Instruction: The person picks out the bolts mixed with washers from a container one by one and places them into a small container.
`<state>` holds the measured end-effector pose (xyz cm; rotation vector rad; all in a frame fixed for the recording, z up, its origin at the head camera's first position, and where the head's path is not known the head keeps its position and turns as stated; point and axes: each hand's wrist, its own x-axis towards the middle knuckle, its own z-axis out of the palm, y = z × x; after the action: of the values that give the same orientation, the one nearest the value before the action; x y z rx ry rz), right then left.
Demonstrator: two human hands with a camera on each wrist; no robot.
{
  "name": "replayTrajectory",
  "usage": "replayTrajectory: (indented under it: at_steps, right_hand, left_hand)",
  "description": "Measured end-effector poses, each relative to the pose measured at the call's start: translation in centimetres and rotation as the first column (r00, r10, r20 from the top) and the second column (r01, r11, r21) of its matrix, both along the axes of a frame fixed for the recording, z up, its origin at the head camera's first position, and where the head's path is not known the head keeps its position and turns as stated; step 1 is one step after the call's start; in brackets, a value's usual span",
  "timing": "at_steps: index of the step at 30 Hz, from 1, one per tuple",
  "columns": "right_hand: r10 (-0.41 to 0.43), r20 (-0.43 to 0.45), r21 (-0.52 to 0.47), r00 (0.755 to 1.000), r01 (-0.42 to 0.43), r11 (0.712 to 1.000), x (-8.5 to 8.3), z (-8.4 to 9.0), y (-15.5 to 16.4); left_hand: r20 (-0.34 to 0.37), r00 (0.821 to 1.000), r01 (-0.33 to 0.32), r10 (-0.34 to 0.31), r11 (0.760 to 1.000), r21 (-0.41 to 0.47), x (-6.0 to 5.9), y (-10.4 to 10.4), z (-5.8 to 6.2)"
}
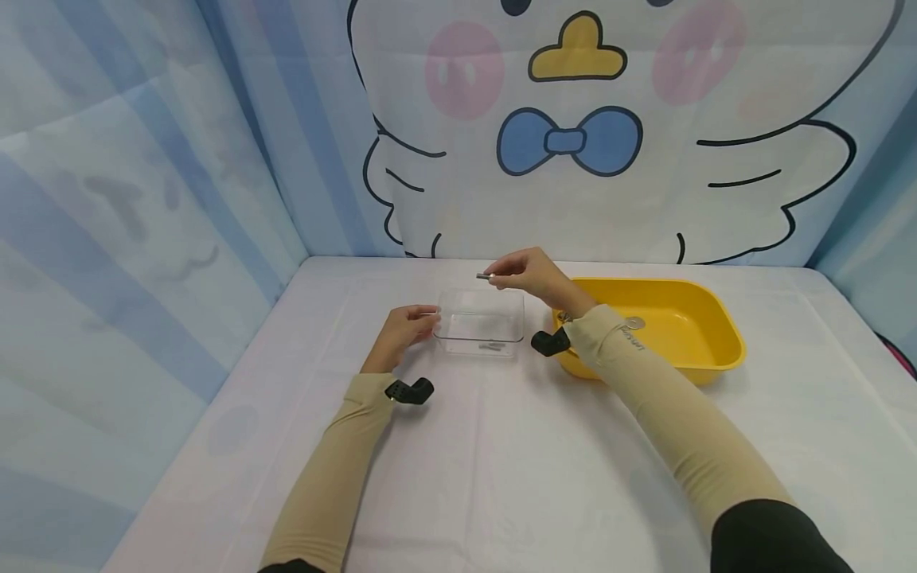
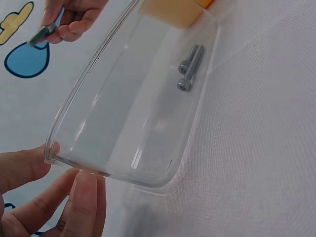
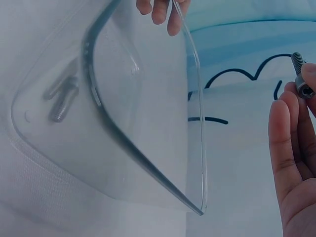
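Observation:
A clear plastic box [image 1: 478, 316] stands on the white table, and two socket head bolts [image 2: 191, 67] lie side by side on its bottom. My left hand [image 1: 408, 332] pinches the box's left rim between thumb and fingers, as the left wrist view [image 2: 74, 192] shows. Above the box's far right side, my right hand [image 1: 533, 276] pinches another socket head bolt [image 3: 301, 74] between thumb and fingertips. That bolt [image 1: 484, 276] points left, its threaded end free of the fingers and apart from the box.
Right of the box stands a yellow tray [image 1: 705, 326], partly behind my right forearm. A round metal piece, perhaps a washer [image 1: 634, 322], lies in it; other small metal bits show near its left edge. A curtain with a cartoon print [image 1: 573, 215] hangs behind the table.

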<state>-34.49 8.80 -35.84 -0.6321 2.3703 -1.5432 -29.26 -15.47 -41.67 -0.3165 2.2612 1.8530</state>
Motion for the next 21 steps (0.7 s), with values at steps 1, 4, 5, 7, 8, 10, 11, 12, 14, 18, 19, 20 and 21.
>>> replayTrajectory:
  at_steps: [1, 4, 5, 7, 8, 10, 11, 12, 14, 18, 19, 20, 21]
  right_hand:
    - [0.002, 0.001, 0.000, 1.000, -0.002, 1.000, 0.0, 0.0, -0.1]
    - [0.009, 0.006, -0.004, 1.000, -0.009, 1.000, 0.0, -0.2, -0.4]
    - [0.011, 0.008, 0.001, 1.000, -0.011, 1.000, 0.0, -0.2, -0.4]
    - [0.015, 0.008, 0.012, 1.000, -0.015, 1.000, 0.0, -0.4, -0.6]
    - [0.016, 0.015, 0.013, 1.000, -0.016, 1.000, -0.1, -0.4, -0.7]
    - [0.014, 0.025, 0.025, 1.000, -0.014, 1.000, -0.1, -0.6, -0.9]
    - [0.014, 0.030, 0.030, 0.999, -0.015, 0.999, -0.1, -0.6, -1.0]
    - [0.012, 0.034, 0.035, 0.999, -0.013, 0.999, -0.1, -0.7, -1.1]
    - [0.005, 0.042, 0.046, 0.999, -0.007, 0.999, -0.2, -0.8, -1.3]
    - [-0.001, 0.031, 0.082, 1.000, -0.001, 0.997, -0.3, -1.0, -1.7]
    - [0.001, 0.028, 0.086, 1.000, -0.003, 0.996, -0.3, -1.0, -1.8]
    - [0.004, 0.023, 0.090, 1.000, -0.006, 0.996, -0.3, -1.0, -1.9]
    - [0.009, 0.020, 0.093, 1.000, -0.011, 0.996, -0.4, -1.1, -2.0]
  left_hand:
    - [0.001, 1.000, -0.002, 0.002, 1.000, -0.001, 0.0, 0.0, 0.0]
    - [0.000, 1.000, -0.005, 0.005, 1.000, -0.002, -0.1, 0.0, -0.1]
    - [0.000, 1.000, -0.007, 0.007, 1.000, 0.001, -0.1, 0.0, -0.1]
    - [0.000, 1.000, -0.008, 0.008, 1.000, 0.003, -0.1, 0.0, -0.1]
    - [0.000, 1.000, -0.008, 0.008, 1.000, 0.005, -0.1, 0.0, -0.1]
    - [0.003, 1.000, -0.009, 0.009, 1.000, 0.010, -0.1, 0.0, -0.2]
    - [0.004, 1.000, -0.009, 0.009, 1.000, 0.012, -0.1, 0.0, -0.2]
    - [0.005, 1.000, -0.008, 0.008, 1.000, 0.012, -0.1, 0.0, -0.2]
    - [0.005, 1.000, -0.005, 0.005, 1.000, 0.014, -0.1, 0.0, -0.1]
    - [0.010, 1.000, -0.004, 0.003, 1.000, 0.010, -0.1, 0.0, 0.0]
    - [0.014, 1.000, -0.006, 0.005, 1.000, 0.009, -0.1, 0.0, 0.0]
    - [0.017, 1.000, -0.007, 0.007, 1.000, 0.007, -0.1, 0.0, 0.0]
    - [0.021, 1.000, -0.009, 0.009, 1.000, 0.005, -0.1, 0.0, 0.0]
